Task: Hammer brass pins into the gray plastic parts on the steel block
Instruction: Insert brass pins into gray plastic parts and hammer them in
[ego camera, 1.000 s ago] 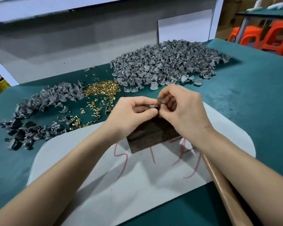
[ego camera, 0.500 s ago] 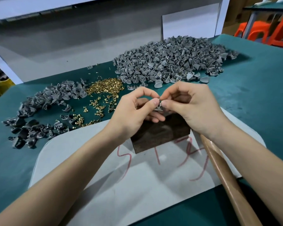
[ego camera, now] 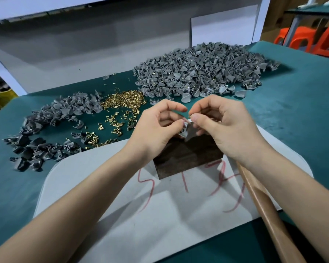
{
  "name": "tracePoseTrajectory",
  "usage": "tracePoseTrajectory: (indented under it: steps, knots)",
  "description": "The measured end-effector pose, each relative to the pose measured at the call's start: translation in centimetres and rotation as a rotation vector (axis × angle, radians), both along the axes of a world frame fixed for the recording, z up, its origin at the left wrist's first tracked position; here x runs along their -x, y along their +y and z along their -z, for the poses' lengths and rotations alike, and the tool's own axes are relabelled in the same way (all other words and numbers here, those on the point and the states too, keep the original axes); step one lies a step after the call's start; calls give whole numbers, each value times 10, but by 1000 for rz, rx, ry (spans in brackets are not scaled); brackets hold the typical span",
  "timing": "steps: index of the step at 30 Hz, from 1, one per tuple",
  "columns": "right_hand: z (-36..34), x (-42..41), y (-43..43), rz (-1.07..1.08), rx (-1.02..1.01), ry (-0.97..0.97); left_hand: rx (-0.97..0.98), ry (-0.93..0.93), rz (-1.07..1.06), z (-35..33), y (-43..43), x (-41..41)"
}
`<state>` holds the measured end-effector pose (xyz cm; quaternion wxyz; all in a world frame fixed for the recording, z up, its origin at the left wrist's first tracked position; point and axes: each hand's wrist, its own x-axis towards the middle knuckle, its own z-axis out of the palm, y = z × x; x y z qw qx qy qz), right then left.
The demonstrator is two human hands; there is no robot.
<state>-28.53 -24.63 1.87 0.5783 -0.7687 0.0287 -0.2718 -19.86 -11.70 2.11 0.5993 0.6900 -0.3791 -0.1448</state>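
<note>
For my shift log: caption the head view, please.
Left hand and right hand pinch a gray part over the steel block; brass pins and part piles lie behind.

Your left hand (ego camera: 156, 128) and right hand (ego camera: 226, 128) hide the block's (ego camera: 186, 160) top and most of the part (ego camera: 184, 130) pinched between them. Whether your right fingertips (ego camera: 195, 117) hold a pin is too small to tell. The handle (ego camera: 270, 224) beneath your right wrist runs off-frame.

Left hand (ego camera: 156, 128), right hand (ego camera: 222, 126): both bare. Left forearm (ego camera: 74, 196), right forearm (ego camera: 292, 188) bare up to frame edge. Fingers slender. Nails short, rounded, plain; right thumbnail (ego camera: 196, 117) in clear view. Wrists bare.
</note>
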Motion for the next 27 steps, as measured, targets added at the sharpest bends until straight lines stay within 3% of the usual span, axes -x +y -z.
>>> tracePoseTrajectory:
  steps: [5,12,18,27]
  knots:
    - [2,3,10,-94,107,13,16,-35,-36,1,0,-1]
    - [7,0,8,55,167,-32,95,228,54,1,1,-7]
    - [7,-1,7,203,226,-54,127,313,96,-1,-1,-7]
    - [10,-1,8,188,62,-46,183,416,92,-1,1,-8]
